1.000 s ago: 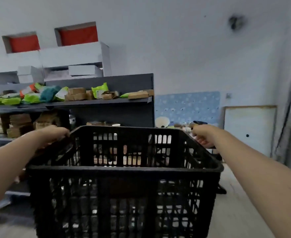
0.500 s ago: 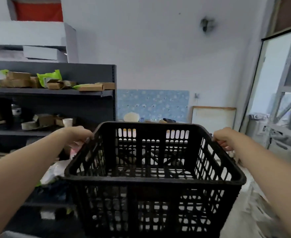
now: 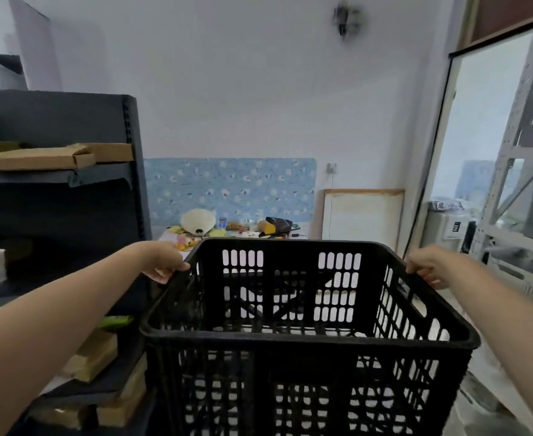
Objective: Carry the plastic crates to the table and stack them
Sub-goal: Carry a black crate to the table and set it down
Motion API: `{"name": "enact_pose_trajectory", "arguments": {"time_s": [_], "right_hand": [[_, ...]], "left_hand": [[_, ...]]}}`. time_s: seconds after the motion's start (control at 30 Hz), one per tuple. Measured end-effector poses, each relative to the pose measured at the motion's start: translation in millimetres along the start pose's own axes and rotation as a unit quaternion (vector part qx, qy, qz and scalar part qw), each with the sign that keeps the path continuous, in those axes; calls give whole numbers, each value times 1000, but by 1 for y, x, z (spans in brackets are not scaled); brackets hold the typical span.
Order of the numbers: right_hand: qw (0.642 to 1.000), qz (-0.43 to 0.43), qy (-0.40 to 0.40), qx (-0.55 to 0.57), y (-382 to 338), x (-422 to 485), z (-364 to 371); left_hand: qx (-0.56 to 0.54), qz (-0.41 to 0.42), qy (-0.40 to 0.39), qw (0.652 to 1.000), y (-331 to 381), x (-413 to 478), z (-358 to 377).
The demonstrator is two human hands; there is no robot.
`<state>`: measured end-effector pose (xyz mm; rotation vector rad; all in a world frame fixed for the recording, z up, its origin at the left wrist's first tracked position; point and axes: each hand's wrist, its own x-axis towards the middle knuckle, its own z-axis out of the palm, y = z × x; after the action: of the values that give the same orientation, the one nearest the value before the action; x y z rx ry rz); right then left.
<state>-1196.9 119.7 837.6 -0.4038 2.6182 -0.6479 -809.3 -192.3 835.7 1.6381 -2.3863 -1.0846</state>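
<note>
A black slotted plastic crate (image 3: 306,335) fills the lower middle of the view, held up in front of me with its open top level and nothing inside. My left hand (image 3: 164,262) grips the far left part of its rim. My right hand (image 3: 428,267) grips the far right part of the rim. Beyond the crate, against the back wall, stands a table (image 3: 299,232) cluttered with small items; its top is mostly hidden by the crate.
A dark shelving unit (image 3: 130,190) with cardboard boxes stands close on my left. A grey metal rack (image 3: 516,158) is on the right beside a doorway. A white framed board (image 3: 362,215) leans against the back wall.
The view has swung right: the dark shelves slid off to the left and the back-wall table and doorway came nearer to centre. Both hands keep their hold on the crate.
</note>
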Motion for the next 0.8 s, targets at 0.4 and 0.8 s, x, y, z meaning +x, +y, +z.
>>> {"name": "enact_pose_trajectory", "arguments": {"time_s": [0.4, 0.8], "right_hand": [[996, -4, 67, 55, -80, 242, 27], [990, 62, -126, -11, -128, 546, 198]], "left_hand": [[-37, -10, 0, 999, 98, 236, 40], [16, -144, -68, 987, 70, 521, 166]]}}
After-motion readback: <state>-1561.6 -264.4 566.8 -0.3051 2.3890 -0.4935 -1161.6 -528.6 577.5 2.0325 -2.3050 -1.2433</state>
